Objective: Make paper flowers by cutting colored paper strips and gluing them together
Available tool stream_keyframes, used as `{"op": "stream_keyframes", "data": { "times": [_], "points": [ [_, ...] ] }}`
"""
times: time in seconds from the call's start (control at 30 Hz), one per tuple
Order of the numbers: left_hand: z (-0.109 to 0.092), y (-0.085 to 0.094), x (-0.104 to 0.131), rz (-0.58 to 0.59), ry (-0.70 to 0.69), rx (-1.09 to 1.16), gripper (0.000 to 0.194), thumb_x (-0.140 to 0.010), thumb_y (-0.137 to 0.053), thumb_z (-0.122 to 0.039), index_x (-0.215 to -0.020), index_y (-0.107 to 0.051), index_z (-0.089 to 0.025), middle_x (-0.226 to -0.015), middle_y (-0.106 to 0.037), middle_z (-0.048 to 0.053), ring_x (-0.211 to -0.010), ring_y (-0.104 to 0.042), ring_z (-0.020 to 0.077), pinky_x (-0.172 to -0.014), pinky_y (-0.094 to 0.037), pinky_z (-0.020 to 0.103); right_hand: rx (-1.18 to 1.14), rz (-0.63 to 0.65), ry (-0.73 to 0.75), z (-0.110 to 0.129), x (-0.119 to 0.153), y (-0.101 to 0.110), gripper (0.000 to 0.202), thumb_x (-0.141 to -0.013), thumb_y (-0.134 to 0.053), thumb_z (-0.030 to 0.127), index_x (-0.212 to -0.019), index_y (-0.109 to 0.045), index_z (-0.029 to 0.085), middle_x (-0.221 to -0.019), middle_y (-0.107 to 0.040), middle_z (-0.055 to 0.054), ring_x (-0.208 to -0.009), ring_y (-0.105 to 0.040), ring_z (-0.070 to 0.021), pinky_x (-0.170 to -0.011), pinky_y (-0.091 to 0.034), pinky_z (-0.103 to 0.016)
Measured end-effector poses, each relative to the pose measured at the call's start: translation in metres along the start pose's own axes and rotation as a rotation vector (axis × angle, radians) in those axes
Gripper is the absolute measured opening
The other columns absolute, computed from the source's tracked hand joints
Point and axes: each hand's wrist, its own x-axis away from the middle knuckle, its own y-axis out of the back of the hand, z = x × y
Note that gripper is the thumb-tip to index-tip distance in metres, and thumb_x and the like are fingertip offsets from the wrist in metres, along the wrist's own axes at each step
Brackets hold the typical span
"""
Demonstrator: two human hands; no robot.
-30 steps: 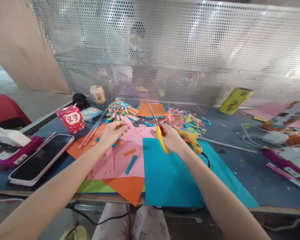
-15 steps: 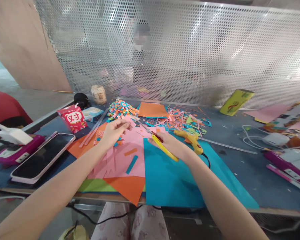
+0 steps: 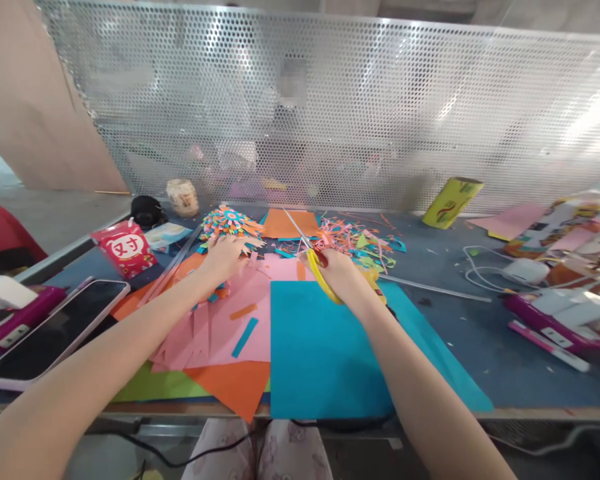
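Observation:
My right hand (image 3: pixel 336 270) is closed round the handles of yellow scissors (image 3: pixel 321 279), whose blades point up and left over the orange paper (image 3: pixel 291 223). My left hand (image 3: pixel 226 259) reaches to the near edge of a multicoloured fringed paper flower (image 3: pixel 228 220); its fingertips are partly hidden, so I cannot tell what they hold. Under my left hand lie pink sheets (image 3: pixel 260 320) with a small teal strip (image 3: pixel 245 337) and an orange strip (image 3: pixel 243 311). A large teal sheet (image 3: pixel 325 353) lies below my right hand.
Paper shreds (image 3: pixel 353 240) are heaped behind my right hand, with a partly hidden yellow glue gun (image 3: pixel 375 283) beside it. A phone (image 3: pixel 55 333) and red packet (image 3: pixel 125 248) lie left. Right are a yellow tube (image 3: pixel 453 203) and purple power strip (image 3: pixel 555 323). A person is behind the mesh (image 3: pixel 360 107).
The view has shifted. My left hand has moved onto the near side of the fringed flower. The scissors have moved away from my left hand, their blades now pointing more upward.

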Motion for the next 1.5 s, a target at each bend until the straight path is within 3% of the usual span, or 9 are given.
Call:
{"op": "stream_keyframes", "data": {
  "times": [0.13, 0.23, 0.47, 0.63, 0.83, 1.1, 1.23, 1.4, 1.5],
  "points": [
    [-0.009, -0.003, 0.011, 0.034, -0.164, -0.108, 0.042, -0.078, -0.053, -0.036, -0.117, -0.058, -0.018, -0.120, -0.060, 0.012, -0.113, -0.051, 0.0294, -0.097, -0.032, 0.043, -0.032, 0.012, -0.034, 0.004, 0.003, 0.005, 0.042, -0.081, -0.043, 0.058, -0.079, -0.057, 0.018, -0.080, -0.066, -0.011, -0.070, -0.061, -0.0207, -0.055, -0.034, -0.026],
    [-0.018, -0.012, 0.018, 0.122, -0.195, -0.073, 0.048, -0.079, -0.053, -0.045, -0.118, -0.056, -0.018, -0.118, -0.062, 0.011, -0.111, -0.052, 0.0276, -0.095, -0.035, 0.038, -0.038, 0.029, -0.030, 0.006, 0.004, 0.005, 0.040, -0.081, -0.046, 0.056, -0.080, -0.058, 0.017, -0.083, -0.067, -0.012, -0.072, -0.062, -0.0216, -0.058, -0.036, -0.026],
    [-0.033, -0.014, 0.026, 0.125, -0.180, -0.160, 0.029, -0.086, -0.046, -0.032, -0.105, -0.065, -0.021, -0.100, -0.069, 0.009, -0.099, -0.058, 0.0253, -0.087, -0.036, 0.038, 0.067, 0.058, -0.024, 0.010, 0.008, 0.005, 0.035, -0.084, -0.044, 0.046, -0.090, -0.062, 0.017, -0.091, -0.068, -0.013, -0.085, -0.065, -0.0248, -0.060, -0.038, -0.026],
    [-0.030, -0.016, 0.027, 0.038, -0.241, -0.170, 0.039, -0.085, -0.050, -0.032, -0.122, -0.055, -0.020, -0.116, -0.063, 0.011, -0.110, -0.053, 0.0256, -0.090, -0.033, 0.037, 0.093, 0.069, -0.044, 0.012, 0.009, 0.005, 0.039, -0.083, -0.042, 0.050, -0.095, -0.061, 0.017, -0.094, -0.068, -0.013, -0.088, -0.065, -0.0277, -0.060, -0.041, -0.028],
    [-0.030, -0.018, 0.029, 0.095, -0.212, -0.222, 0.035, -0.088, -0.045, -0.031, -0.121, -0.055, -0.026, -0.097, -0.068, 0.008, -0.092, -0.061, 0.0238, -0.088, -0.032, 0.041, 0.101, 0.065, -0.026, 0.012, 0.009, 0.003, 0.036, -0.085, -0.039, 0.045, -0.092, -0.061, 0.018, -0.093, -0.069, -0.013, -0.087, -0.065, -0.0289, -0.061, -0.041, -0.030],
    [-0.026, -0.002, 0.029, 0.004, -0.060, 0.171, 0.034, -0.083, -0.052, -0.036, -0.111, -0.060, -0.019, -0.095, -0.072, 0.007, -0.094, -0.063, 0.0215, -0.082, -0.043, 0.031, 0.100, 0.039, -0.011, 0.011, 0.009, 0.002, 0.037, -0.083, -0.043, 0.050, -0.091, -0.061, 0.018, -0.092, -0.069, -0.012, -0.086, -0.065, -0.0272, -0.059, -0.038, -0.028],
    [-0.021, -0.006, 0.027, 0.122, -0.306, -0.109, 0.039, -0.084, -0.052, -0.029, -0.122, -0.053, -0.020, -0.121, -0.062, 0.009, -0.110, -0.057, 0.0235, -0.090, -0.039, 0.035, 0.113, 0.021, -0.008, 0.014, 0.011, 0.001, 0.036, -0.082, -0.044, 0.048, -0.090, -0.061, 0.018, -0.090, -0.069, -0.012, -0.084, -0.065, -0.0271, -0.058, -0.037, -0.028],
    [-0.017, -0.011, 0.021, 0.237, -0.460, -0.383, 0.039, -0.087, -0.041, -0.012, -0.124, -0.051, -0.019, -0.100, -0.069, 0.009, -0.093, -0.063, 0.0203, -0.080, -0.041, 0.033, 0.117, -0.008, 0.024, 0.019, 0.016, -0.002, 0.039, -0.082, -0.043, 0.051, -0.093, -0.062, 0.019, -0.091, -0.069, -0.013, -0.082, -0.065, -0.0270, -0.058, -0.038, -0.028],
    [-0.012, -0.010, 0.022, 0.261, -0.416, -0.400, 0.042, -0.085, -0.039, -0.008, -0.126, -0.049, -0.015, -0.096, -0.069, 0.010, -0.089, -0.064, 0.0204, -0.077, -0.043, 0.031, 0.109, -0.017, 0.051, 0.021, 0.018, -0.004, 0.040, -0.081, -0.044, 0.053, -0.094, -0.062, 0.020, -0.090, -0.070, -0.011, -0.082, -0.065, -0.0275, -0.059, -0.038, -0.028]
  ]
}}
